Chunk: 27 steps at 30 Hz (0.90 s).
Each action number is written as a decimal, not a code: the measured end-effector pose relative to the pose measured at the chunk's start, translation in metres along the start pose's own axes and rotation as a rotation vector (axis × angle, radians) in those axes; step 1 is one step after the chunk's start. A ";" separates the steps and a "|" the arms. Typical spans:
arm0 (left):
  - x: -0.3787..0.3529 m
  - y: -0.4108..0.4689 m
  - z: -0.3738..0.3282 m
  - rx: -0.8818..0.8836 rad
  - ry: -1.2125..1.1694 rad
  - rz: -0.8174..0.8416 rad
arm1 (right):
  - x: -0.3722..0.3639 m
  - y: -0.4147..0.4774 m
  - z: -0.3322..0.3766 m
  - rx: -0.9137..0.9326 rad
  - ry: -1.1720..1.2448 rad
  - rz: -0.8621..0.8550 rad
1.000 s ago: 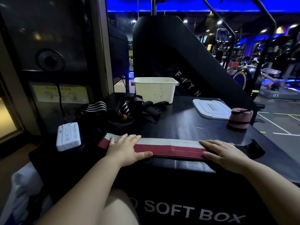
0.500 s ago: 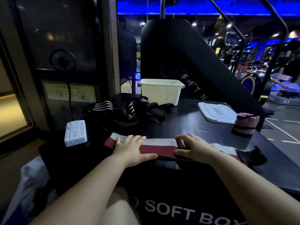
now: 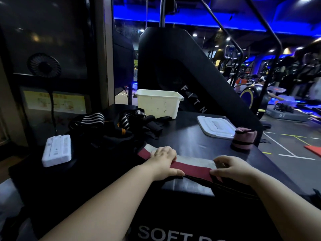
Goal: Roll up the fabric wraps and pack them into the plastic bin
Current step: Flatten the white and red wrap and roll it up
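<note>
Head view: red-and-white wrap (image 3: 192,166) judged soft, light, apt to unwind; right hand (image 3: 231,168) pinches its rolled end, the proper hold; left hand (image 3: 163,160) presses it flat

We take the bin (image 3: 159,103) as our mark: it stands at the far edge of the desk (image 3: 187,136). Just in front and to the left of the bin lies a heap of wraps (image 3: 118,127), and farther left and nearer us is a small device (image 3: 57,150). Right of the bin lies a lid (image 3: 216,126), with a rolled wrap (image 3: 244,139) upright just beside the lid's right end. Well in front of the bin, along the near edge, lies a flat wrap (image 3: 191,166). Our left hand (image 3: 164,160) rests on its left part and our right hand (image 3: 231,166) pinches its right end.
</note>
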<state>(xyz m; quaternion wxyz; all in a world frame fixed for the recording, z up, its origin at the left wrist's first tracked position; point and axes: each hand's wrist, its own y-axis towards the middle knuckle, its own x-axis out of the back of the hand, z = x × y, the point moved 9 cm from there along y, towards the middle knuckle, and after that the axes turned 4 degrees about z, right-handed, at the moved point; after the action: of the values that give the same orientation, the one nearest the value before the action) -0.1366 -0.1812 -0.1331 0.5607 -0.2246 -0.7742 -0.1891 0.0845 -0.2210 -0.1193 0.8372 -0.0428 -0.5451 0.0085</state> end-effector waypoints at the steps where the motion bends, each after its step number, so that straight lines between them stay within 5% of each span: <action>1: 0.000 0.006 -0.003 0.000 0.019 0.001 | 0.003 0.001 -0.005 -0.010 0.044 -0.034; 15: -0.006 0.049 -0.037 0.160 -0.197 -0.117 | 0.017 -0.002 -0.025 -0.319 -0.085 -0.202; 27: -0.031 0.062 -0.047 0.087 -0.026 0.186 | 0.011 0.005 -0.030 -0.367 0.152 -0.103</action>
<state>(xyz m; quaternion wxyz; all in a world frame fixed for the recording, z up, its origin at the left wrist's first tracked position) -0.0567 -0.1593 -0.1462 0.5750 -0.2731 -0.7648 -0.0995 0.1169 -0.2171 -0.1220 0.8535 -0.1674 -0.4740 -0.1370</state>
